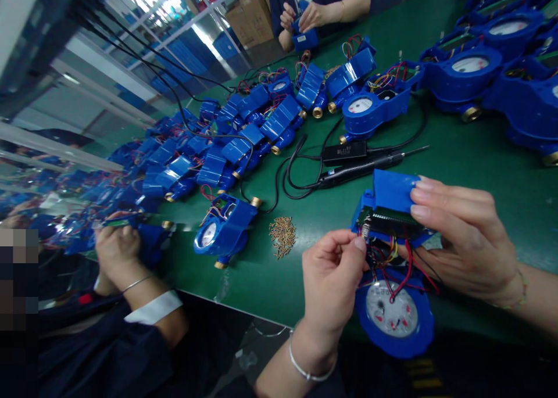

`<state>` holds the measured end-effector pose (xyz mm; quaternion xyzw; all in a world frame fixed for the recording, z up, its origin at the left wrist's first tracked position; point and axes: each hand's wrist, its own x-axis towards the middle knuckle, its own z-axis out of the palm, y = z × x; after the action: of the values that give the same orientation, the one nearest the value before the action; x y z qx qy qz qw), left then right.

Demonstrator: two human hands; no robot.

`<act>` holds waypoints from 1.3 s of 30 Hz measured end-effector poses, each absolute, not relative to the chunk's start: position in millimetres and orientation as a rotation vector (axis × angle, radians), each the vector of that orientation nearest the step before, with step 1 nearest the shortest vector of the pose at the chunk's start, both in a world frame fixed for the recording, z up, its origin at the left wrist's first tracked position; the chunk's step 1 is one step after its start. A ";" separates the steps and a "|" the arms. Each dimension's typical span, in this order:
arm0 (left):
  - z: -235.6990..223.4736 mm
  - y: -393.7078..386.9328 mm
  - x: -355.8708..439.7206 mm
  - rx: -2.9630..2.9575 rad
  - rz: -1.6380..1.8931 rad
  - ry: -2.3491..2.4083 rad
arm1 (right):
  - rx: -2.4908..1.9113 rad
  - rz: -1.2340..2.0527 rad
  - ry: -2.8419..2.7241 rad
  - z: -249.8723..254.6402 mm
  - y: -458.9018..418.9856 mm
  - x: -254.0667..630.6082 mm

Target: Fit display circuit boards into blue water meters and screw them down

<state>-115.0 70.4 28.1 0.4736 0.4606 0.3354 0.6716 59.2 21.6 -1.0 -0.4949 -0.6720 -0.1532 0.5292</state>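
Green worktable (pixel 479 154), in a room with shelving and cardboard boxes (pixel 250 20) beyond its far side. Landmark: pile of brass-coloured screws (pixel 282 236).

Left of pile: one blue meter (pixel 238 223), wires exposed; farther left, a co-worker's hand (pixel 117 247).

Beyond pile: black screwdriver-like tool (pixel 361 170) and looped black cable (pixel 284 183), lying between it and clustered blue meters (pixel 279 119); farthest, another co-worker's hands (pixel 311 17).

Right of pile: opened meter (pixel 394 308), raised, wires loose above dial. Left hand (pixel 331 276): thumb and finger pinched on its wired edge. Right hand (pixel 471 241): curled round its blue housing.
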 end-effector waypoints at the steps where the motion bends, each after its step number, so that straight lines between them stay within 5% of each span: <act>1: 27.6 70.9 -115.5 1.098 0.752 1.049 | -1.178 -0.372 -1.605 -1.0 21.9 59.4; 39: 45.4 84.5 -120.8 1.693 0.570 1.195 | -1.169 -0.305 -1.699 -2.1 21.7 66.3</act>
<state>-120.8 84.5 45.4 0.6928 0.4888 0.2334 0.4761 66.3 21.7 -2.1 -0.4842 -0.7037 -0.1265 0.5043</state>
